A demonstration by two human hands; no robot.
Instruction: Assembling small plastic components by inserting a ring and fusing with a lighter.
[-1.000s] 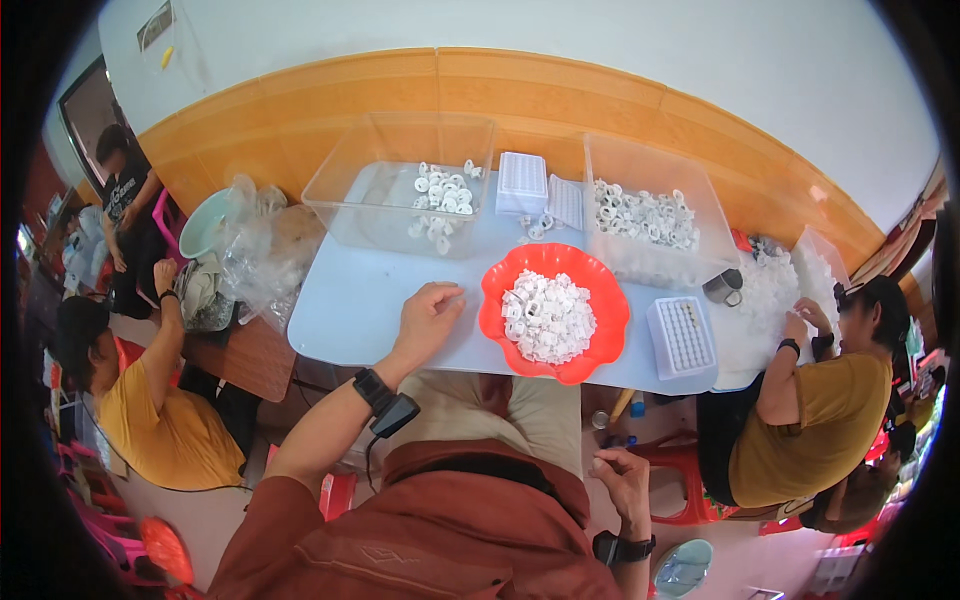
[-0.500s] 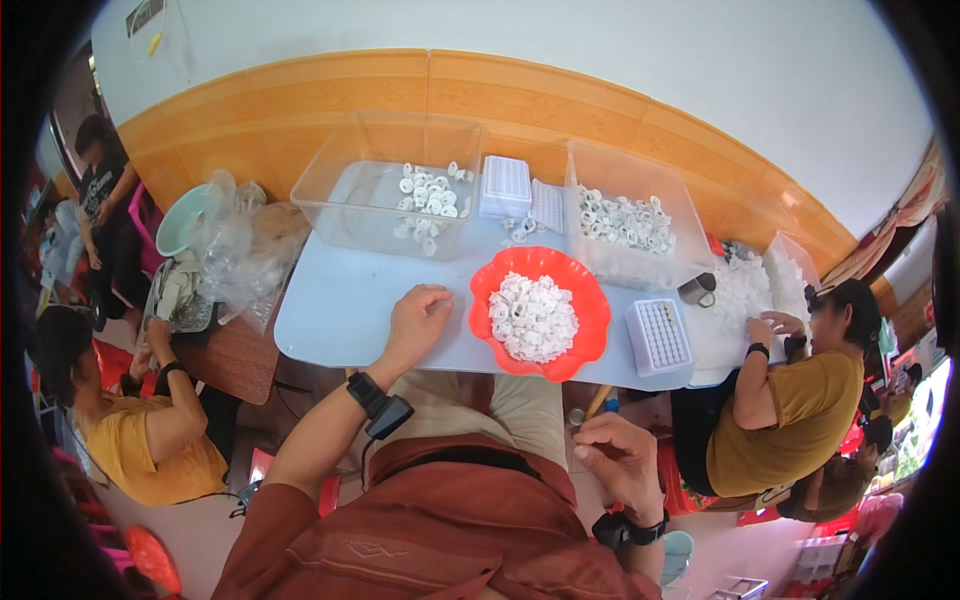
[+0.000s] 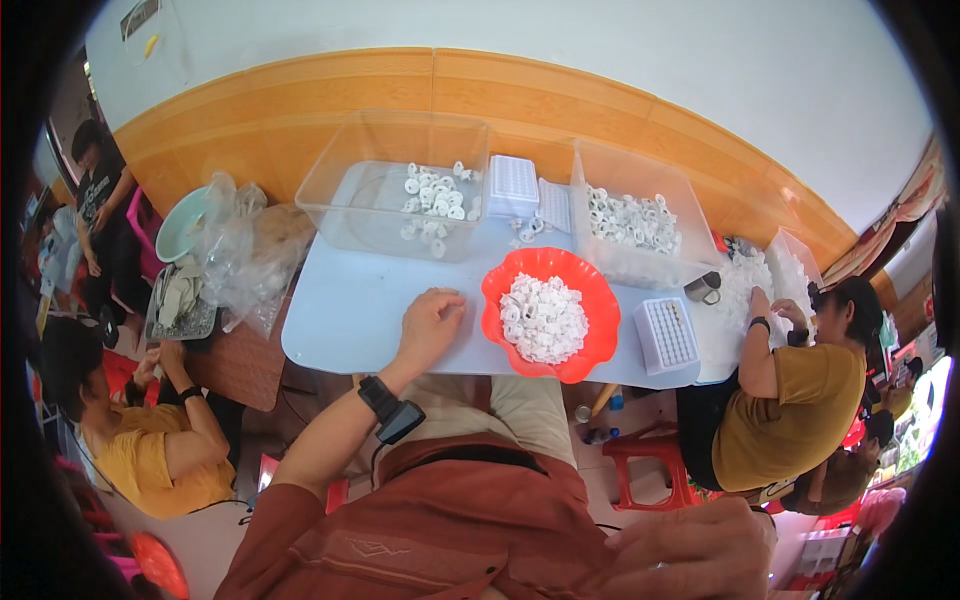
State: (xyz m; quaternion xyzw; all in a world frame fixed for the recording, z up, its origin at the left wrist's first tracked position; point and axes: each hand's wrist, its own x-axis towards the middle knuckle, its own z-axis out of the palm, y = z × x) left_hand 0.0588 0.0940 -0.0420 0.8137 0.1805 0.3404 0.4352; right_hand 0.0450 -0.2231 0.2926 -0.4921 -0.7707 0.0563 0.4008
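Observation:
My left hand (image 3: pixel 433 327) rests on the light blue table (image 3: pixel 350 300), its fingers loosely curled in; the inside of the grip is hidden. Just right of it stands a red scalloped bowl (image 3: pixel 605 325), heaped with small white plastic parts (image 3: pixel 543 318). Low at the right, close to my body, is my right hand (image 3: pixel 695 550). Motion smears its fingers, so whether it holds anything does not show. A white tray with rows of holes (image 3: pixel 667 337) sits right of the bowl, with a few small pieces in its holes.
Two clear plastic bins (image 3: pixel 390 225) (image 3: pixel 650 245) with white parts stand along the wall. Between them are more white hole trays (image 3: pixel 513 187). A metal cup (image 3: pixel 703 288) is at the right. People in yellow (image 3: pixel 160 450) and mustard (image 3: pixel 795 410) work on either side; a red stool (image 3: pixel 640 470) stands below.
My right hand has dropped down and to the right, nearer my body, and is blurred. My left hand stays on the table. The person at left has lowered their hands.

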